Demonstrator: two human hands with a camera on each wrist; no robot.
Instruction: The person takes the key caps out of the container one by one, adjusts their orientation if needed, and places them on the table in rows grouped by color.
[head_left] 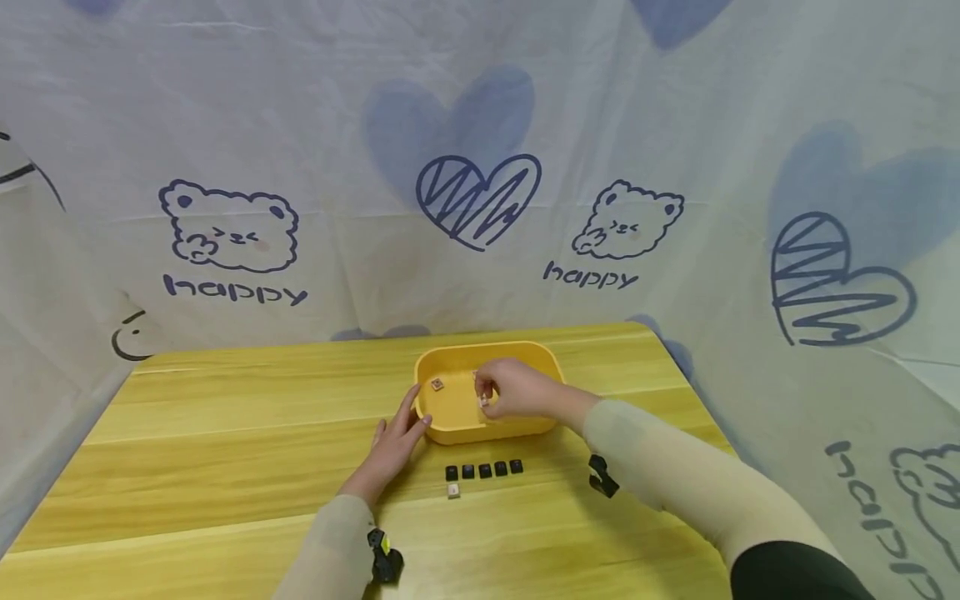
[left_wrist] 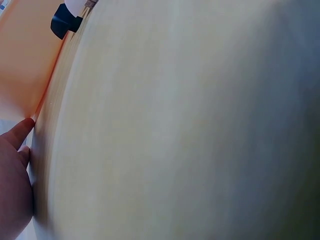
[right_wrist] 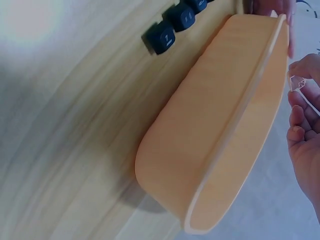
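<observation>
A yellow plastic basin (head_left: pixel 472 435) stands on the table, and my right hand (head_left: pixel 519 389) is over it. Between thumb and fingertips that hand pinches a small pale keycap (right_wrist: pixel 297 83), seen above the basin's rim in the right wrist view. My left hand (head_left: pixel 393 450) rests against the basin's left end, fingers fairly straight, fingertips touching its side. Inside the basin lies another keycap (head_left: pixel 437 384); my right hand hides part of the interior. In front of the basin, several black keycaps (head_left: pixel 484 471) form a row, with one white keycap (head_left: pixel 453 492) just below its left end.
The wood-grain table (head_left: pixel 247 450) runs up to a pale curtain (head_left: pixel 337 167) with hearts and bears printed on it, hanging behind and at the sides. Black wrist mounts (head_left: pixel 386 560) sit on both forearms.
</observation>
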